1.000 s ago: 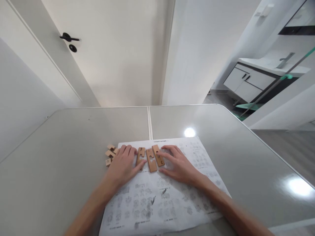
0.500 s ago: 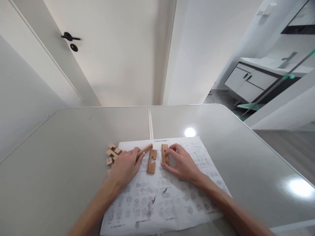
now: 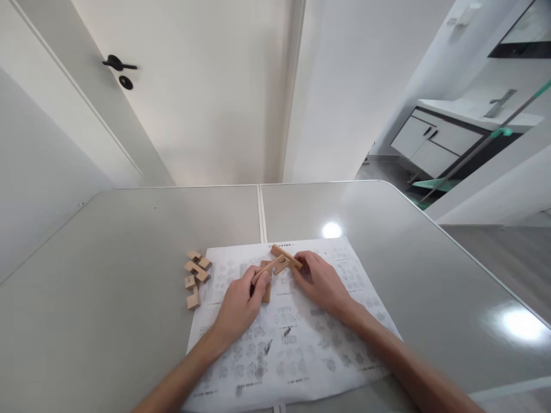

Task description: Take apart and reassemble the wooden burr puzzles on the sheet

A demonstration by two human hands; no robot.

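Over the printed paper sheet (image 3: 297, 367), my left hand (image 3: 243, 301) grips a notched wooden piece (image 3: 271, 265) between thumb and fingers, its far end pointing up and right. My right hand (image 3: 321, 281) pinches the lower right end of another wooden piece (image 3: 282, 252), which is tilted off the sheet. The two held pieces meet or overlap in view; whether they touch, I cannot tell. Beneath the left hand's piece lies a third wooden piece (image 3: 267, 292), flat on the paper and partly covered by my fingers.
Several small wooden blocks (image 3: 198, 269) lie in a loose group by the sheet's left edge. The grey table (image 3: 107, 287) has a seam down its middle. Beyond it stand a white door (image 3: 206, 86) and, at the right, a washbasin cabinet (image 3: 439, 137).
My left hand has moved right with its piece, over the flat one. My right hand has raised and tilted the piece that it was touching on the sheet.
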